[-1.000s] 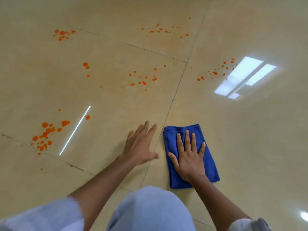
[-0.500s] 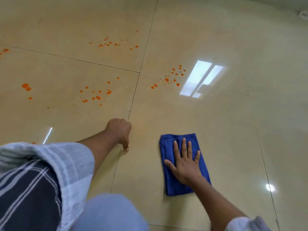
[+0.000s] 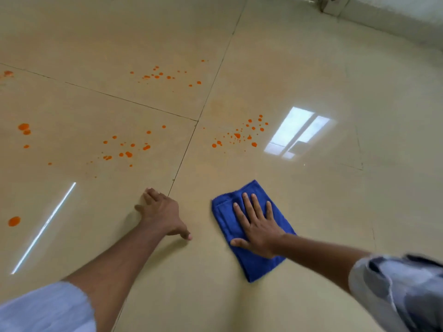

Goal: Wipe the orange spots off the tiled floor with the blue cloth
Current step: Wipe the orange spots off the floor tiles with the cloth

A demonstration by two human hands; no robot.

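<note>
Right hand [image 3: 260,230] spread flat atop the folded blue cloth [image 3: 251,230] on the tiled floor [image 3: 335,200], left hand [image 3: 163,213] open, braced nearby, orange spots [image 3: 237,136] well beyond.

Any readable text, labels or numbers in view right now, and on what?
None. The blue cloth, the tiled floor and the sleeve carry no print. The object at the far wall is too small and blurred to show any lettering.
</note>
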